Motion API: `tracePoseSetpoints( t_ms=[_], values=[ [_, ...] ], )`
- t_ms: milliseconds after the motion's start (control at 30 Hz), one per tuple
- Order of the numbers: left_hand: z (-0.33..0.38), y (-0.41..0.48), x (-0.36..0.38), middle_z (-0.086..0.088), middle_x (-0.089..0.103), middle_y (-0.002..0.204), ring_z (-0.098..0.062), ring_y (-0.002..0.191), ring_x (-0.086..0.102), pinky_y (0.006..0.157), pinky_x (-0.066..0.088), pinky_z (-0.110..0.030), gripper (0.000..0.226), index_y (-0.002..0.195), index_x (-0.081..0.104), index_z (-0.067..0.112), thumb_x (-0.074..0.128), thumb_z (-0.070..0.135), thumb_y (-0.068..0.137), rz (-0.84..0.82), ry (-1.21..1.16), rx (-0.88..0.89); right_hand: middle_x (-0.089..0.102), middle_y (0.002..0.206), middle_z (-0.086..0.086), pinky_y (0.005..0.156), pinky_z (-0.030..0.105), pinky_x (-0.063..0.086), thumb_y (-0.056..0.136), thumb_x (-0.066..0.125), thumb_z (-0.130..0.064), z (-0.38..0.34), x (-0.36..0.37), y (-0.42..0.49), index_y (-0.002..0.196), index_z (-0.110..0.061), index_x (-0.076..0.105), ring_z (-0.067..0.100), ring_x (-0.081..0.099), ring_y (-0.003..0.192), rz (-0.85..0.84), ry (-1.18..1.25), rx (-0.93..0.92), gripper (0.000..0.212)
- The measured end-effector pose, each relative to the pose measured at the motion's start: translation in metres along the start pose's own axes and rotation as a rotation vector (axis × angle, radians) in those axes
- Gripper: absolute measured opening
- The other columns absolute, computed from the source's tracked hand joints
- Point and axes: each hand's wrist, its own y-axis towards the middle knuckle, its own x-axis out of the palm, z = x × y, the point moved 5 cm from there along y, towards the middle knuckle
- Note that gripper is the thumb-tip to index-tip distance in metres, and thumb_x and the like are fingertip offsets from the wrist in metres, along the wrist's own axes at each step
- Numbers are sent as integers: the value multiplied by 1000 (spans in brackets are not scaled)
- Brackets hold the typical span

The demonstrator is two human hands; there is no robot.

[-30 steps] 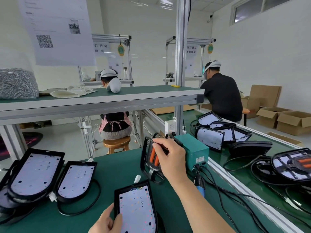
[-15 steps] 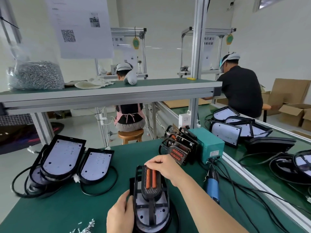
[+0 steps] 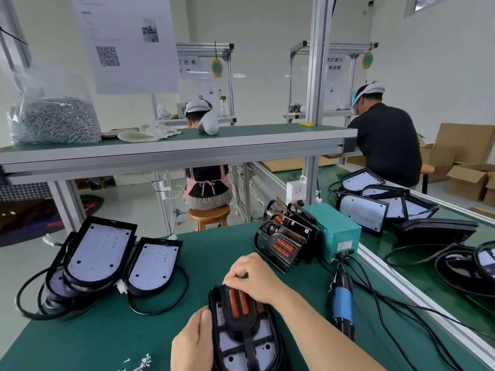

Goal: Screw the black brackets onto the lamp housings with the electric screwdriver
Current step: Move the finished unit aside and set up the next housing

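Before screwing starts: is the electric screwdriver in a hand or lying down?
Lying down: the electric screwdriver rests on the green table, apart from the right hand.

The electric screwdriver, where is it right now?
In the head view the electric screwdriver lies untouched on the green table, to the right of the right hand and just in front of the teal power box.

QR code [image 3: 107,56] on hanging paper sheet [image 3: 128,28]; faint Chinese characters on left sign [image 3: 187,62] and right sign [image 3: 334,64].
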Motion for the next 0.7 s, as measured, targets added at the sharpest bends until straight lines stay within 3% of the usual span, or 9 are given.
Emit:
tracePoseSetpoints(
  t_ms=[67,133,200,300,367,467,533,633,700],
  values=[
    [2,0,1,14,67,71,-3,79,65,68,43,-14,11,101,73,34,66,35,92,-11,54,11,63,112,-9,108,38,34,91,73,-31,4,5,-6,92,-24,81,14,44,120,33,-57,-12,11],
    [2,0,1,12,61,59,8,62,55,56,39,-7,24,111,72,27,70,35,89,-13,105,49,61,115,-11,109,37,32,92,71,-26,5,4,-11,90,-26,80,13,42,122,34,-41,8,9],
    [2,-1,0,5,65,60,8,59,53,53,38,-7,29,116,71,24,71,35,89,-25,125,52,61,117,-10,106,34,34,91,70,-22,5,0,-14,94,-27,78,13,44,122,20,-26,41,10],
    [4,-2,-1,-3,59,52,-3,50,51,52,39,-11,30,117,71,20,72,29,89,-41,150,56,56,123,-7,94,26,39,91,67,-21,7,-7,-23,120,-27,68,13,52,119,79,5,198,29],
    [5,-3,-2,4,42,41,-5,41,42,51,39,-15,29,117,71,17,72,25,89,-48,158,67,54,129,-6,89,24,40,95,63,-25,12,-8,-36,133,-27,57,11,54,115,121,59,349,39],
    [4,-4,-3,6,36,40,-5,42,41,53,40,-15,31,119,70,16,72,23,89,-49,162,79,57,129,-4,83,26,46,98,57,-36,15,-2,-58,144,-26,46,10,59,103,140,143,454,48],
    [3,-3,-3,5,36,44,-5,43,38,54,41,-15,33,123,68,16,70,23,90,-51,171,82,58,132,-5,93,30,49,98,55,-42,16,3,-72,149,-27,39,13,59,112,144,183,469,55],
    [2,-3,-2,4,39,47,-8,48,41,58,43,-11,35,126,65,14,68,23,92,-69,173,94,51,146,-9,109,34,42,94,60,-46,17,12,-88,155,-31,31,14,49,133,153,271,469,69],
    [1,-2,-1,4,39,46,-7,47,41,58,42,-12,35,126,66,15,68,23,92,-70,172,100,55,140,-17,108,30,43,91,65,-40,17,16,-94,153,-33,37,5,53,129,190,381,444,69]
  ],
)
